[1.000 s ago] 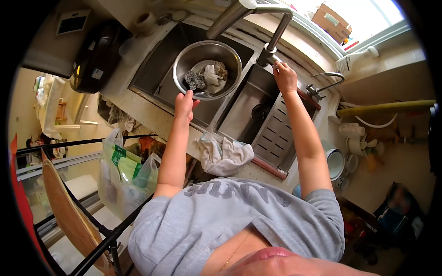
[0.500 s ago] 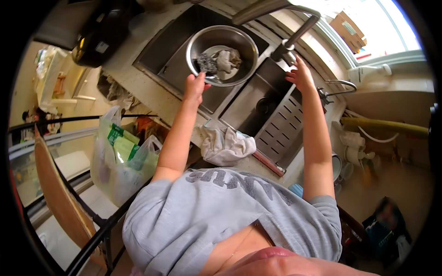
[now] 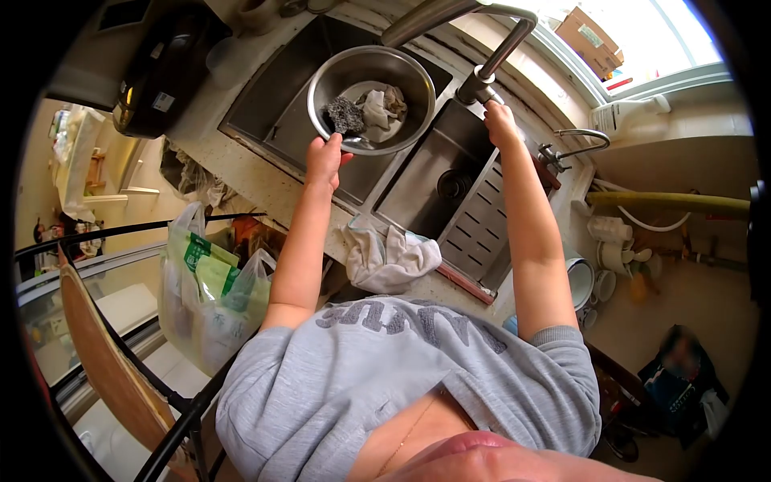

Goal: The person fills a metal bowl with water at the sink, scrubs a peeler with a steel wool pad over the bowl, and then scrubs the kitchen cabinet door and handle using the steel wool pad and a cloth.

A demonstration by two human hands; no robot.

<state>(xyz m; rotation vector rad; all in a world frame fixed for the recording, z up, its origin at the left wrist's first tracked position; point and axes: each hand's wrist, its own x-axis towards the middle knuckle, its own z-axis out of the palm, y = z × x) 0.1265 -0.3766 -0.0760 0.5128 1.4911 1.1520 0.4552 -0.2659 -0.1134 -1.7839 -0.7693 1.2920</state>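
My left hand (image 3: pixel 324 161) grips the near rim of a round steel bowl (image 3: pixel 417 88) held over the double sink. Inside the bowl are a dark wire scourer (image 3: pixel 344 116) and crumpled pale cloths (image 3: pixel 380 110). My right hand (image 3: pixel 499 122) is closed at the base of the tall faucet (image 3: pixel 477 85), with its fingertips on or against the handle there. The faucet's thick spout head reaches over the back of the sink, beyond the bowl. No stream of water can be made out.
A slotted steel tray (image 3: pixel 479 230) covers part of the right basin (image 3: pixel 426 169). A pale towel (image 3: pixel 389 259) lies on the counter's front edge. Left are a plastic bag (image 3: pixel 213 301) and a black appliance (image 3: pixel 165 76). A small curved tap (image 3: pixel 582 140) stands at right.
My right hand came off the faucet handle half a second ago with its fingers apart, and now it is back at the handle. My left hand still holds the bowl.
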